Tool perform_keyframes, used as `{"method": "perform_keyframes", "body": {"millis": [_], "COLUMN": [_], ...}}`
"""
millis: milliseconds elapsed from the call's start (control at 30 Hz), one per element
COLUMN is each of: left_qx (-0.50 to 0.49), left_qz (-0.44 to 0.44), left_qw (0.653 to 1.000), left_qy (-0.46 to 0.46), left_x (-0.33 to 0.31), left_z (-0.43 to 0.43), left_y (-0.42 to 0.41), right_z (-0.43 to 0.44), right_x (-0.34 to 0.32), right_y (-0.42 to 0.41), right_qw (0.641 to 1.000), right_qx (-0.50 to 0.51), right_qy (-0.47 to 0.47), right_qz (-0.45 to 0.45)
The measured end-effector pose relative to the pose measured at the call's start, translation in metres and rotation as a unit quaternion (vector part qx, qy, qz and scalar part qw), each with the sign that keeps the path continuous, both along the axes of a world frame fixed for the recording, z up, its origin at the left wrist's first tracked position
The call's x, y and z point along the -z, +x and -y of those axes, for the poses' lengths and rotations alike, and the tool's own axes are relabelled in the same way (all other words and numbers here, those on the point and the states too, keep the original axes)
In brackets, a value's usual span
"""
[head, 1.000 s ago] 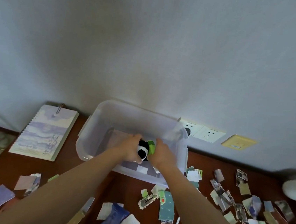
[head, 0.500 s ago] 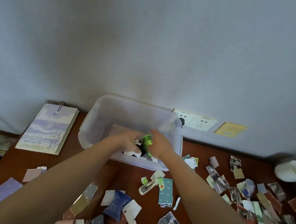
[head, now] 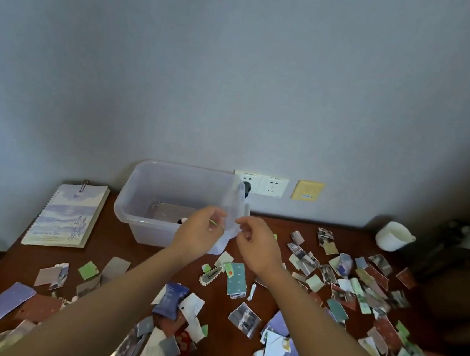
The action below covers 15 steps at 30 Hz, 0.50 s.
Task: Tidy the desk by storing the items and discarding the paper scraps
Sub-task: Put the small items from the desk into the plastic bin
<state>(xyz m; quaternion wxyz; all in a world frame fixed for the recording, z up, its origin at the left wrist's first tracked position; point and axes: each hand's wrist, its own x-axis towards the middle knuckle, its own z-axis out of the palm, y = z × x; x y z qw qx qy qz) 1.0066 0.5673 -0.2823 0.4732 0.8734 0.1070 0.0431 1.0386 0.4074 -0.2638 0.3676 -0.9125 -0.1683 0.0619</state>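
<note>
Along the back edge of the counter (head: 144,258), left of middle: a clear plastic storage bin (head: 127,207), with a black-and-white panda toy (head: 183,220) lying low inside, near the front wall. At the bin's front right corner, both hands raised close together. Left hand (head: 197,232): grip curled, a green sliver at the fingertips, impossible to say whether pinched or merely seen through the plastic. Right hand (head: 255,245): grip loose, thumb near forefinger, nothing visibly in it. Across the front and right of the counter, paper scraps (head: 245,319) thickly strewn, with a scalloped hair clip (head: 211,275) among them, just in front of the bin. Likely risks from here: knocking the light bin's corner with a wrist and shoving or tipping it; sweeping the clip away with the scraps as rubbish; dragging forearms through the pile and pushing scraps off the front edge.
</note>
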Motion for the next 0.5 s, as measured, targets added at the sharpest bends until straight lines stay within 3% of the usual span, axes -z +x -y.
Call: {"method": "perform_keyframes", "body": {"millis": [500], "left_qx": [0.055], "left_qz": [-0.149], "left_qw": [0.985], "left_qy": [0.067], "left_x": [0.048], "left_z": [0.024], "left_y": [-0.05], "right_z": [0.045], "right_x": [0.069], "right_y": [-0.039], "right_qw": [0.992], "right_qx": [0.004], "right_qy": [-0.072], "right_qz": [-0.102]}}
